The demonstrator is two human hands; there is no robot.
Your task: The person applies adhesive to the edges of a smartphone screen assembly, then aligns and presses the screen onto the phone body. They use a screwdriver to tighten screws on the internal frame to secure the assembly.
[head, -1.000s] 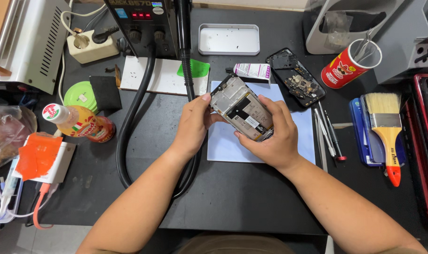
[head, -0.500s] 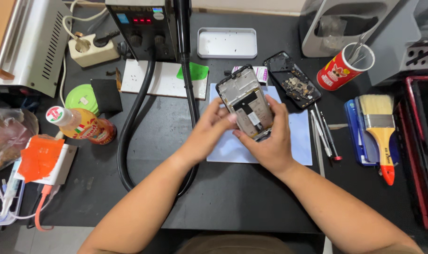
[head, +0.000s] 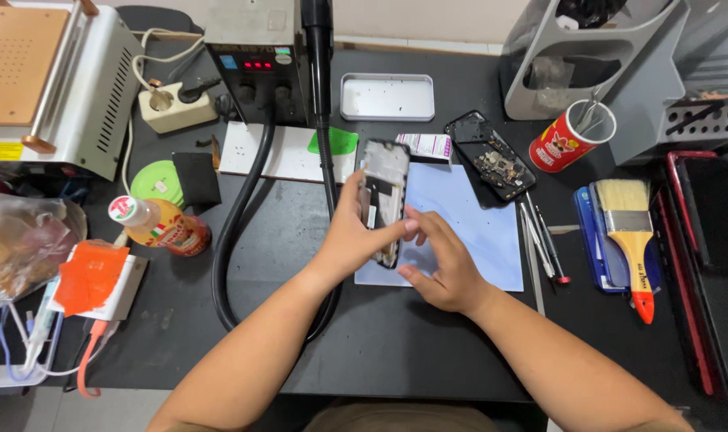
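A red cup (head: 570, 138) near the desk's (head: 396, 336) far right corner holds thin tools; which ones I cannot tell. A shallow metal tray (head: 386, 97) at the far edge is bare inside.

The left hand (head: 356, 232) holds a phone frame (head: 384, 200) upright on its long edge over a blue mat (head: 468, 228) at mid-desk, fingers clamped along its side. The right hand (head: 444, 264) sits just beside it, fingers apart, a fingertip touching the frame's lower face. Both forearms reach in from the near edge.

A small white and purple packet (head: 426, 146) lies beyond the mat. A green disc (head: 158, 181) and a bottle (head: 160, 226) with an orange label lie toward the left edge, an orange and white box (head: 96, 280) nearer.
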